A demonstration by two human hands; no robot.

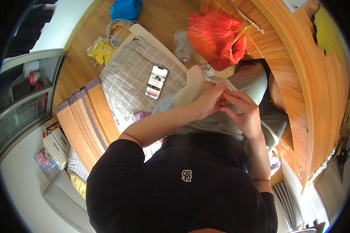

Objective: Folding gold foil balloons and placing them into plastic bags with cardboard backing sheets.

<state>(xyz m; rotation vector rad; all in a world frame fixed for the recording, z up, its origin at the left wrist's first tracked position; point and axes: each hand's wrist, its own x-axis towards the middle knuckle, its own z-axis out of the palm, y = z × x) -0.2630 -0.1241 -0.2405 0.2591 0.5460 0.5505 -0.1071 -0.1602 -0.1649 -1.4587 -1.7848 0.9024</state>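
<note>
My left hand [210, 103] and my right hand [243, 113] meet over my lap, fingertips touching. The left fingers are curled closed; those of the right pinch beside them. Whatever they hold is too small or hidden to make out. A pale narrow strip [269, 131] runs by my right wrist, and I cannot tell whether it reaches my fingers. Just beyond my left hand rises a cream-coloured, soft-looking shape [195, 83]. My light grey-green trousers [249, 83] lie under and around both hands.
A lit phone [156, 82] lies on the checked grey bedding [124, 73] to the left. Beyond my hands stands a red plastic bag [217, 40] against the wooden cabinet [295, 77]. Clear crumpled plastic [182, 46], a yellow package [101, 51] and a blue bag [125, 9] lie on the floor.
</note>
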